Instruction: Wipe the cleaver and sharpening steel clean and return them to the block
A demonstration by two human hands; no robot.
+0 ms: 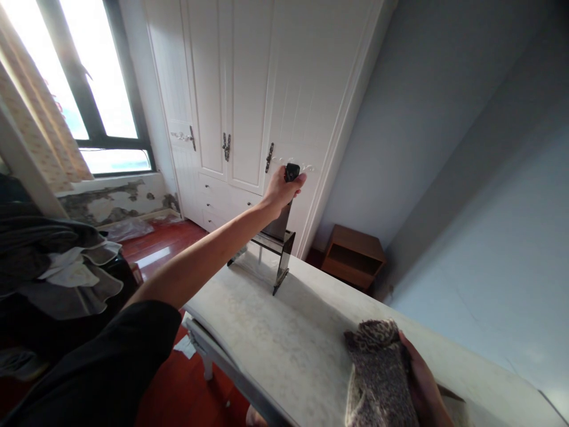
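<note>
My left hand (283, 193) is stretched out over the far end of the pale table. Its fingers are wrapped round a black handle (292, 172), whose end sticks up above my thumb. Below it a flat dark panel (278, 226) reaches down to a dark-edged, see-through stand (284, 261); whether the panel is joined to the stand I cannot tell. At the lower right, my right hand (422, 379) grips a brown speckled knit cloth (382, 373) from its right side. The cloth is bunched at the top, and most of my right fingers are hidden behind it.
The pale table (306, 338) runs from the middle to the lower right. Behind it stands a white wardrobe (249, 89). A brown open box shelf (355, 255) is by the wall. Dark clothes (35, 255) are heaped at left, under the window (106, 77).
</note>
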